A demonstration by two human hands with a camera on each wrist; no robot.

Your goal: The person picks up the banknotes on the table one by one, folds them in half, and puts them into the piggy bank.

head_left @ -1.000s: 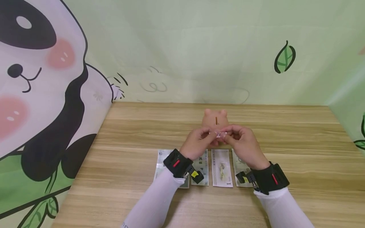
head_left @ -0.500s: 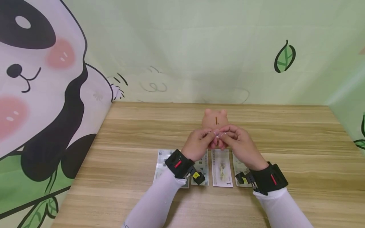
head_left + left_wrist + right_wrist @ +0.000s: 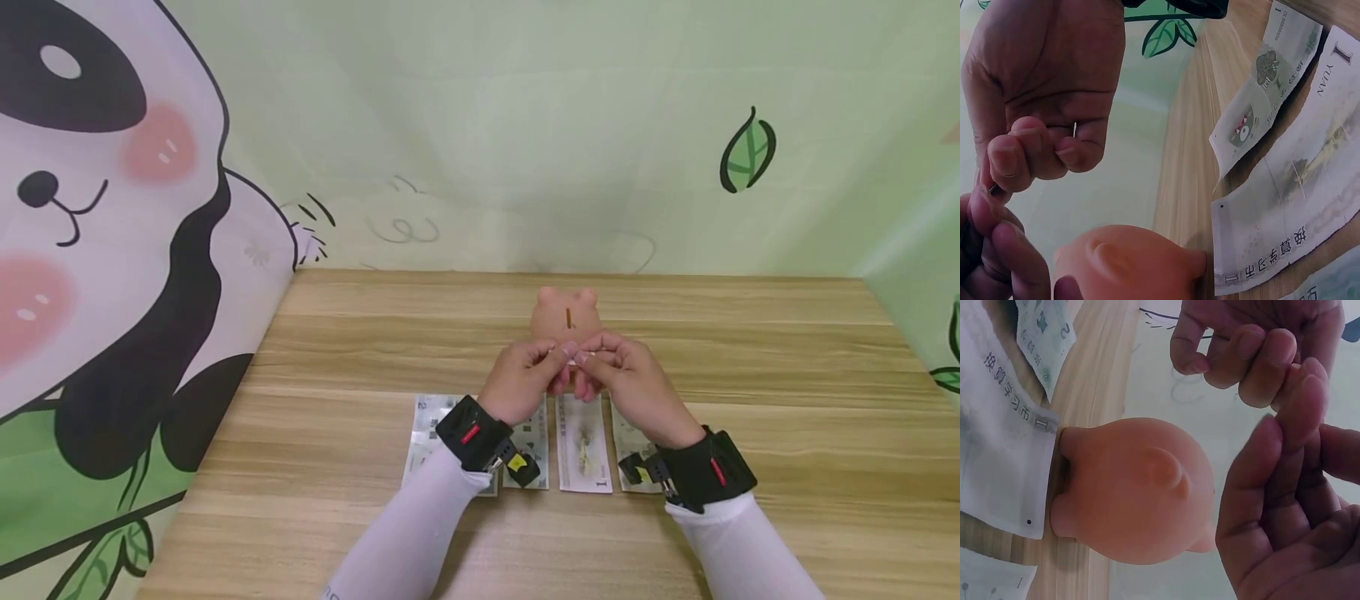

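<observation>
In the head view my left hand (image 3: 517,379) and right hand (image 3: 637,379) meet fingertip to fingertip over the middle of the table. Between thumbs and fingers they pinch a small pale strip, seemingly a folded play banknote (image 3: 573,361), mostly hidden by the fingertips. Just beyond the hands stands a pink piggy bank (image 3: 567,312) with a slot on top. In the right wrist view the piggy bank (image 3: 1138,487) rests on its feet beside the hands. The other fingers of both hands are curled in below the strip.
Several play banknotes lie in a row nearer me: a purple-grey one-yuan note (image 3: 585,458), a green note (image 3: 536,429), a note marked 2 (image 3: 431,417) and another (image 3: 630,429) partly under the right wrist. A printed cloth backdrop (image 3: 525,150) rises behind the wooden table (image 3: 360,333).
Both hands stay almost in place, the fingertips drawing slightly closer and lower. Less of the pale strip shows now than a second ago. The piggy bank and banknotes have not moved.
</observation>
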